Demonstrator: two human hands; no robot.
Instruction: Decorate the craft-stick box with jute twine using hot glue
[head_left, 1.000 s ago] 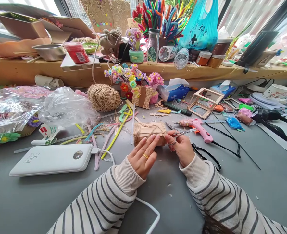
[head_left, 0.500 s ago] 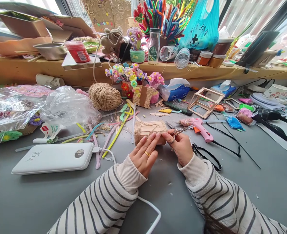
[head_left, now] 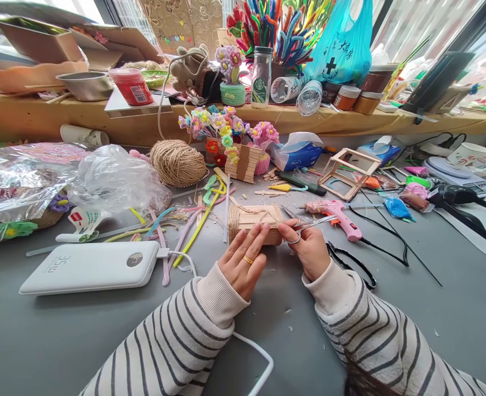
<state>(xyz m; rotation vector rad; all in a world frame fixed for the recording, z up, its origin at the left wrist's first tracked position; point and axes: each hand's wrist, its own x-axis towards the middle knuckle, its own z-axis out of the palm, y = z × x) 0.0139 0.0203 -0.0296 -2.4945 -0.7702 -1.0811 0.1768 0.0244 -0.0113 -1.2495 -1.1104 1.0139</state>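
Observation:
A small craft-stick box [head_left: 254,213] lies on the grey table in front of me, with jute twine wound around its left end and a strand across its top. My left hand [head_left: 243,261], a gold ring on one finger, rests with fingers stretched out on the box's near side. At the right end of the box, my right hand [head_left: 307,245] is closed around small metal scissors [head_left: 318,223], whose blades point away to the right. Its thumb and forefinger press close to the box edge; whether they also pinch the twine is hidden.
A pink glue gun [head_left: 340,219] and black-handled tool [head_left: 352,264] lie right of my hands. A white power bank [head_left: 90,267] with its cable sits left. Behind stand a twine ball [head_left: 177,163], a stick frame [head_left: 349,171] and a crowded ledge [head_left: 144,124].
My right hand has shifted slightly, and the scissors have turned a little in its grip. My left hand and the box have stayed nearly still.

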